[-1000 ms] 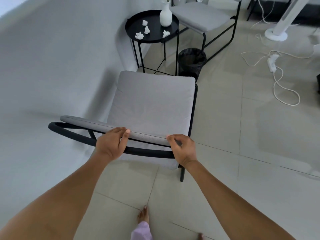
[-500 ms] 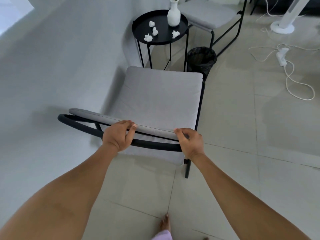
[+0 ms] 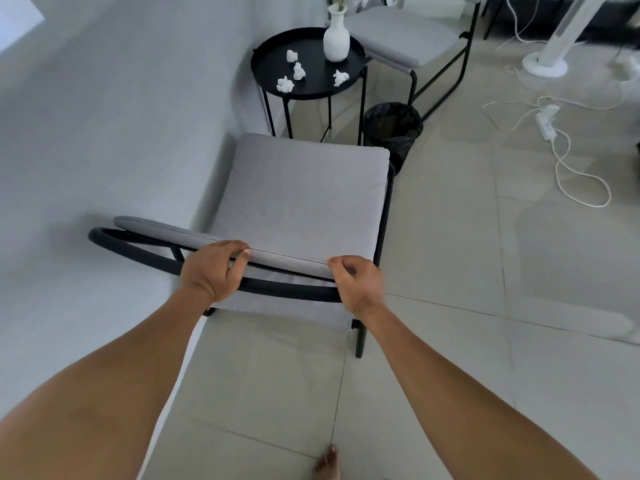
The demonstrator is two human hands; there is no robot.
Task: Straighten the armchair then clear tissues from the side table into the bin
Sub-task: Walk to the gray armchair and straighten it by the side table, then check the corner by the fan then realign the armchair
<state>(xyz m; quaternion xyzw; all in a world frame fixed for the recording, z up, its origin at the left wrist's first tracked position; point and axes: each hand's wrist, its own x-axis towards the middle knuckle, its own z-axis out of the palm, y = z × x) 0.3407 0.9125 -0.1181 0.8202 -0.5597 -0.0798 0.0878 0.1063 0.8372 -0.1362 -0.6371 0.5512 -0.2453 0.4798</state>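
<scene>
A grey cushioned armchair (image 3: 304, 199) with a black tube frame stands in front of me, seen from behind its backrest. My left hand (image 3: 211, 270) grips the backrest's top edge near the middle. My right hand (image 3: 360, 284) grips the same edge at its right end. Beyond the seat stands a round black side table (image 3: 270, 60) carrying several crumpled white tissues (image 3: 298, 71) and a white vase (image 3: 336, 38). A black bin (image 3: 391, 124) with a dark liner sits on the floor right of the table, beside the armchair's front corner.
A white wall (image 3: 121, 116) runs along the left, close to the armchair. A second grey chair (image 3: 408, 39) stands behind the table. A white power strip with cords (image 3: 547, 121) and a white fan base (image 3: 543, 64) lie on the tiled floor at the right. My bare foot (image 3: 327, 464) shows below.
The armchair has shifted rightward and away from me in my two hands, its seat now nearer the table and bin. My view has followed forward and both grips are unchanged.
</scene>
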